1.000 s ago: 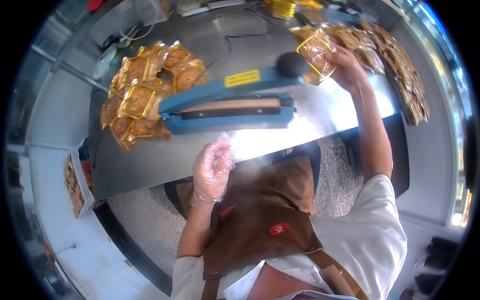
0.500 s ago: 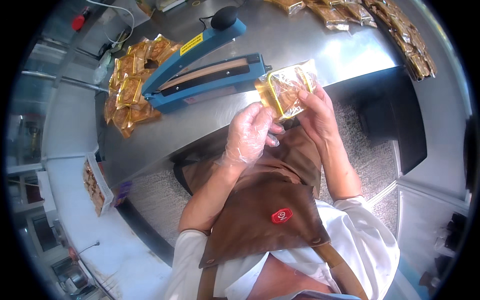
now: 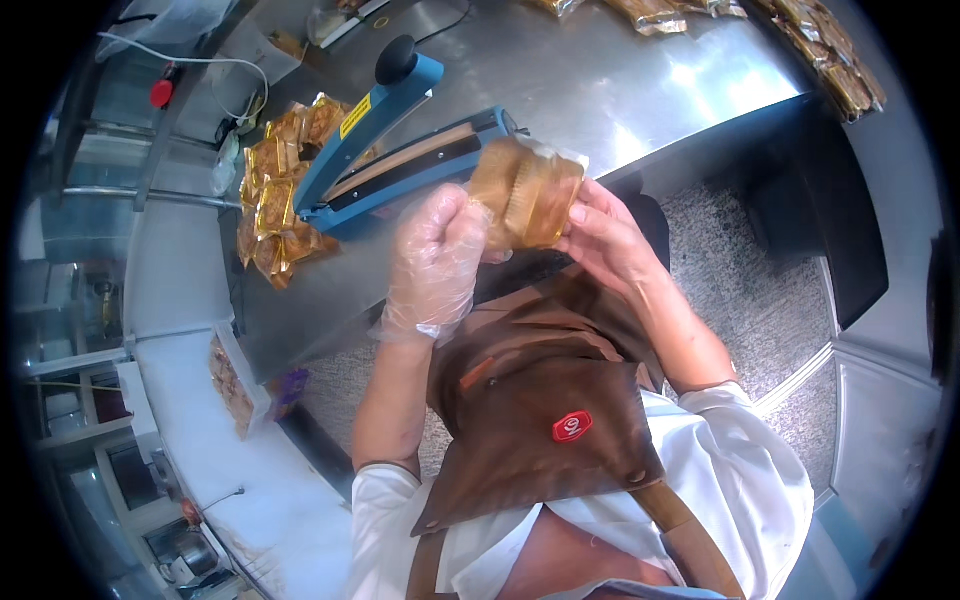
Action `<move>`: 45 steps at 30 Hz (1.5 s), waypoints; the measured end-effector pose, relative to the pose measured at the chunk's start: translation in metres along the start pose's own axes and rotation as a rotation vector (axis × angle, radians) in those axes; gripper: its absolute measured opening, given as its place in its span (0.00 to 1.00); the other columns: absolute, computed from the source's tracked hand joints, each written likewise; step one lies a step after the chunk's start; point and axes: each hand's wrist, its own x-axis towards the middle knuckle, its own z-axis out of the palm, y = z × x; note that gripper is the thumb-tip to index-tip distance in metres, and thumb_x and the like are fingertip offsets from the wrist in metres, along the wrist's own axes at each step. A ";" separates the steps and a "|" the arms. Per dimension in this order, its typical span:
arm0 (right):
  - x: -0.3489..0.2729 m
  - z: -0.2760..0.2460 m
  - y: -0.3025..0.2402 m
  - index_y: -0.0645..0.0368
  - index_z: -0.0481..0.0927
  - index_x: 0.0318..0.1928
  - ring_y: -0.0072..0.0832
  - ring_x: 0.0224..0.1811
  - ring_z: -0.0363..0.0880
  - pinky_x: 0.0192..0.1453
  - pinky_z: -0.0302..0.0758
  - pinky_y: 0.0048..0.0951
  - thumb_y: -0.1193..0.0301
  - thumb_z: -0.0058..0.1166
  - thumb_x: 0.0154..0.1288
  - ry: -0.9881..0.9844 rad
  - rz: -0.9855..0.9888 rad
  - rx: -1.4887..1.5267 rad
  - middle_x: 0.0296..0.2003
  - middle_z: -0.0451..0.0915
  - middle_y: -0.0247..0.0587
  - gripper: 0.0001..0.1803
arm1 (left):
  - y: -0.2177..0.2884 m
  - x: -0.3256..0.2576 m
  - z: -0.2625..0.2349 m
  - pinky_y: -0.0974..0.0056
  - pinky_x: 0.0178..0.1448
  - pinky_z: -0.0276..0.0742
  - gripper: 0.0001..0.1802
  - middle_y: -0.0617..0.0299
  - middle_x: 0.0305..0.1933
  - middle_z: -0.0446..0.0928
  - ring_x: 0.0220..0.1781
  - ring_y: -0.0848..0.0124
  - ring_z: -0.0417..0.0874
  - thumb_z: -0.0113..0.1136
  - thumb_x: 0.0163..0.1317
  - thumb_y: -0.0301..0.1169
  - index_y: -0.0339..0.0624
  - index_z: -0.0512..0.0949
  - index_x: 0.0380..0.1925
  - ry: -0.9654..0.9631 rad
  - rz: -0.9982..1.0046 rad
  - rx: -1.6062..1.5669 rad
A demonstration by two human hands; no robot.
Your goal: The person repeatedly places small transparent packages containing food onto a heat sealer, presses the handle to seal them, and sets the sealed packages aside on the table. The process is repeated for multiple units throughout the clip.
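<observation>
A clear plastic bag (image 3: 548, 205) holding a golden-brown item is held up between my two hands, beyond my brown apron. It is slightly blurred, with a ridged golden band across its middle. My left hand (image 3: 435, 260), in a clear disposable glove, is closed at the bag's left side, fingertips partly hidden behind it. Bare, my right hand (image 3: 612, 238) pinches the right edge with the thumb in front. Just beyond stands a blue hand-lever bag sealer (image 3: 405, 180), its arm raised. Several similar filled bags (image 3: 272, 205) are heaped left of the sealer.
The steel table (image 3: 560, 75) carries more filled bags (image 3: 648, 12) at its far edge. A row of packed bags (image 3: 825, 60) lies at far right. On the left, a white basket (image 3: 250, 380) of small brown pieces stands by a white counter (image 3: 185, 400). A white cable (image 3: 190, 60) hangs upper left.
The bag has been turned over, from its yellow-rimmed face to a plain golden, ridged side. Both hands shifted left with it. The whole view also shifted slightly.
</observation>
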 end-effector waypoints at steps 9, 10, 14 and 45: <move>-0.014 -0.007 -0.025 0.61 0.66 0.73 0.35 0.63 0.76 0.72 0.70 0.36 0.65 0.73 0.60 -0.141 0.030 -0.498 0.63 0.76 0.45 0.44 | 0.010 -0.002 -0.018 0.71 0.42 0.73 0.09 0.67 0.33 0.74 0.36 0.80 0.72 0.54 0.69 0.25 0.32 0.82 0.40 -0.139 0.080 0.168; -0.016 -0.003 -0.028 0.60 0.68 0.73 0.35 0.64 0.76 0.73 0.69 0.36 0.64 0.74 0.59 -0.157 -0.010 -0.609 0.63 0.76 0.45 0.44 | 0.010 -0.001 -0.021 0.71 0.45 0.74 0.09 0.68 0.35 0.75 0.37 0.80 0.73 0.54 0.69 0.26 0.33 0.82 0.40 -0.159 0.044 0.159; -0.017 0.015 -0.046 0.58 0.75 0.69 0.40 0.68 0.73 0.73 0.68 0.42 0.57 0.77 0.53 -0.199 -0.165 -1.142 0.63 0.76 0.47 0.44 | 0.013 0.000 -0.029 0.71 0.51 0.74 0.10 0.67 0.39 0.78 0.42 0.80 0.76 0.57 0.68 0.28 0.34 0.82 0.42 -0.221 -0.029 0.113; 0.016 0.074 0.025 0.65 0.85 0.41 0.12 0.37 0.74 0.42 0.72 0.17 0.72 0.58 0.75 0.264 -0.083 -0.736 0.34 0.83 0.27 0.08 | -0.077 -0.065 -0.033 0.70 0.36 0.88 0.31 0.54 0.54 0.80 0.46 0.70 0.87 0.68 0.67 0.38 0.33 0.68 0.64 -0.001 -0.329 -0.529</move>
